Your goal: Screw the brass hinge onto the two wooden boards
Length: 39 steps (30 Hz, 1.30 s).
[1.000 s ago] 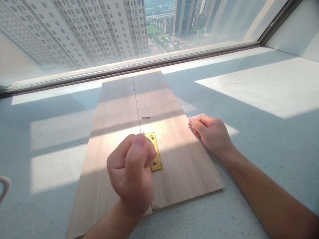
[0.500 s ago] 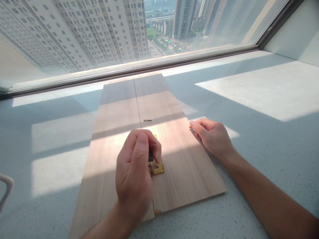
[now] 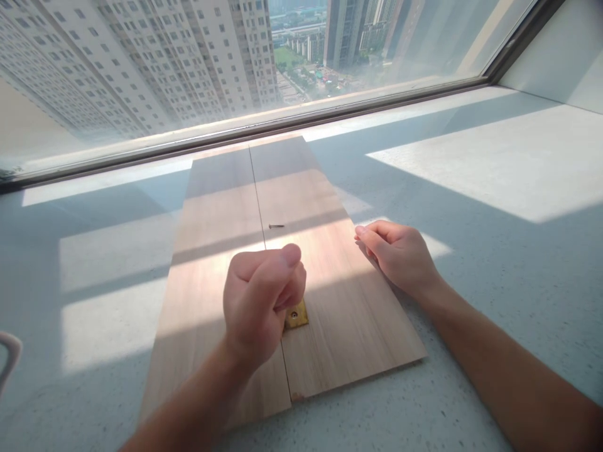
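My left hand [image 3: 264, 301] is closed in a fist over a brass hinge [image 3: 299, 314] at the seam between two pale wooden boards. It grips a screwdriver whose dark handle is hidden by the fingers now. The hinge's right leaf, with a screw head in it, shows beside the fist; the rest is covered. At the right board's [image 3: 343, 314] outer edge, my right hand [image 3: 400, 254] is closed, thumb and fingertips pressed together against that edge. A loose screw [image 3: 276, 226] lies on the right board beyond the fist. The left board [image 3: 211, 207] lies flat alongside.
Beneath the boards is a pale speckled sill [image 3: 108, 276] with patches of sun and shadow. A window frame [image 3: 155, 154] runs close behind the boards' far ends. Part of a curved light-coloured object [image 3: 12, 351] enters at the left edge.
My left hand has rolled over at the wrist, its thumb swinging right, and the dark handle has gone out of sight. My right hand stays at the board's edge.
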Each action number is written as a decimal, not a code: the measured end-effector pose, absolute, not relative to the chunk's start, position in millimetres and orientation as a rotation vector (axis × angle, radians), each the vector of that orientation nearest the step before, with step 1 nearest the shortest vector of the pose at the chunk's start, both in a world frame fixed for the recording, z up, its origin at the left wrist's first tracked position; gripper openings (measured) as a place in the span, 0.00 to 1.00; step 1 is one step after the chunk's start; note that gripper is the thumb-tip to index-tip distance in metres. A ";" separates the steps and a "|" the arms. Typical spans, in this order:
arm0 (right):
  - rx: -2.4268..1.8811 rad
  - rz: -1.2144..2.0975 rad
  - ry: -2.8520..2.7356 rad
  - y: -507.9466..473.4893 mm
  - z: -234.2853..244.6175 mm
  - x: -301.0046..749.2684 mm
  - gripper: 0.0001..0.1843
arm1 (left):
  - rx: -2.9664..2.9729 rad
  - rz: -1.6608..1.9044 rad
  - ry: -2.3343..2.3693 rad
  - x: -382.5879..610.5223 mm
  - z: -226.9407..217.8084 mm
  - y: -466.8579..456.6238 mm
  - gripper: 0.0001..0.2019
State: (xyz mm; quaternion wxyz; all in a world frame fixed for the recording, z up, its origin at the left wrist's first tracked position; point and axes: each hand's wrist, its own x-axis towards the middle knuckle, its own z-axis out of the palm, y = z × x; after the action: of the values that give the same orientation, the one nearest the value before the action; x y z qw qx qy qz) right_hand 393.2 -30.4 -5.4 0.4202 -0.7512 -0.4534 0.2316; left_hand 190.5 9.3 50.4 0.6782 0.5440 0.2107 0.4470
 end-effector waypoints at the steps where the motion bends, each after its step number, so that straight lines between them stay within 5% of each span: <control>1: -1.886 0.583 -1.138 -30.3 -5.6 393.3 0.22 | 1.197 0.947 0.440 187.2 52.0 13.9 0.28; 7: -1.892 0.582 -1.154 -30.4 -6.9 392.9 0.22 | 1.101 1.027 0.585 176.4 52.9 6.0 0.10; 11: -1.898 0.564 -1.152 -30.8 -6.7 392.5 0.21 | 1.222 1.301 0.944 181.0 46.6 -17.5 0.14; 18: -1.867 0.566 -1.141 -30.4 -5.8 390.3 0.22 | 1.213 1.449 0.681 199.2 35.1 -23.4 0.19; 25: -1.866 0.564 -1.138 -30.7 -6.2 390.6 0.21 | 1.253 1.042 0.444 190.0 44.8 4.3 0.26; 29: -1.855 0.564 -1.152 -30.8 -6.2 391.6 0.23 | 1.227 0.921 0.423 176.3 50.0 9.1 0.23; 35: -1.865 0.580 -1.153 -30.9 -5.7 391.6 0.23 | 1.107 1.381 0.972 177.1 44.1 -22.9 0.13; 39: -1.867 0.585 -1.132 -31.2 -5.8 390.6 0.23 | 1.062 1.464 0.851 189.2 39.9 -31.8 0.15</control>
State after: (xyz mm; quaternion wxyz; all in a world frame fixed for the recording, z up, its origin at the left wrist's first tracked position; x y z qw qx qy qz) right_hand 390.6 -31.2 -5.8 0.4264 -0.7470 -0.4531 0.2341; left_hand 189.2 -31.8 39.9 0.5406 0.4469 0.3583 0.6162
